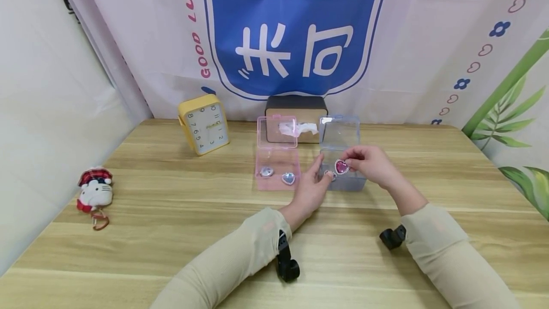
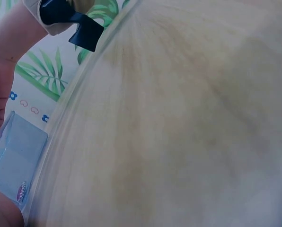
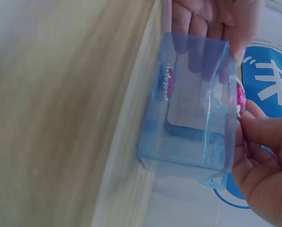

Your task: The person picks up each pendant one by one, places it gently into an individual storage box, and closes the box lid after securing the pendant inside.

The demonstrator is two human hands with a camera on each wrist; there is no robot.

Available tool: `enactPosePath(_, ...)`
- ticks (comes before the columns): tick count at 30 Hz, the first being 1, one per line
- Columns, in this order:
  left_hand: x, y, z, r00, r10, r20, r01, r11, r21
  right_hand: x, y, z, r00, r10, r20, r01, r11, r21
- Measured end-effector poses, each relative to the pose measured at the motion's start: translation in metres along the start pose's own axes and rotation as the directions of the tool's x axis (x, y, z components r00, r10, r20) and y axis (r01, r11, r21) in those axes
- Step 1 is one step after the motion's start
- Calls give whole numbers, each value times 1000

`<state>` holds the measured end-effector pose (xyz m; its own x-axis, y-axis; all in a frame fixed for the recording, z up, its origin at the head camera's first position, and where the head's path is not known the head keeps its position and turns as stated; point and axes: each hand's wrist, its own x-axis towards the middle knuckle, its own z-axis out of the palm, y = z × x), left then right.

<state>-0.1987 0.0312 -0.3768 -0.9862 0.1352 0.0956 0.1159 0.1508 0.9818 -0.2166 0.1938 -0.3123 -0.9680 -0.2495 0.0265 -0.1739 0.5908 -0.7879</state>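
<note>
Item: wood-grain table (image 1: pixel 343 271). Left hand (image 1: pixel 310 187), thumb and forefinger spread, at the translucent blue box (image 1: pixel 350 185). Right hand (image 1: pixel 372 163), pinching one pink heart gem (image 1: pixel 341 167) at that box's open mouth, face toward my head camera; I cannot tell where its tip points. Pink box (image 1: pixel 274 186), open: two pale gems. Yellow clock (image 1: pixel 205 124), numbered dial turned sideways. Tissue box (image 1: pixel 296 101). Backdrop cloth (image 1: pixel 429 37): "GOOD LUCK", running upward; white characters on a blue shield.

Beige sleeves (image 1: pixel 218 261), loose cuffs (image 1: pixel 435 230), black wrist mounts (image 1: pixel 286 263)
</note>
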Motion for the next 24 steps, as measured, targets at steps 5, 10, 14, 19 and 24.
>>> enactPosePath(5, 0, -1, 0, 1000, 6, 3, -6, 1000, 1, 4, -2, 1, 998, -33, 58, 42, 988, -152)
enactPosePath(10, 0, -2, 0, 1000, 16, 11, -16, 1000, 1, 5, -5, 3, 993, -67, 98, 84, 981, -176)
enactPosePath(14, 1, -3, 0, 1000, 16, 15, -16, 1000, 5, 6, -5, 3, 992, -59, 108, 78, 980, -182)
enactPosePath(19, 1, -2, 0, 1000, 13, 6, -13, 1000, 7, 7, -5, 3, 995, -14, 99, 35, 977, -210)
enactPosePath(24, 1, -3, 0, 1000, 22, 2, -22, 1000, 0, 8, -5, 2, 998, -14, 67, 30, 970, -243)
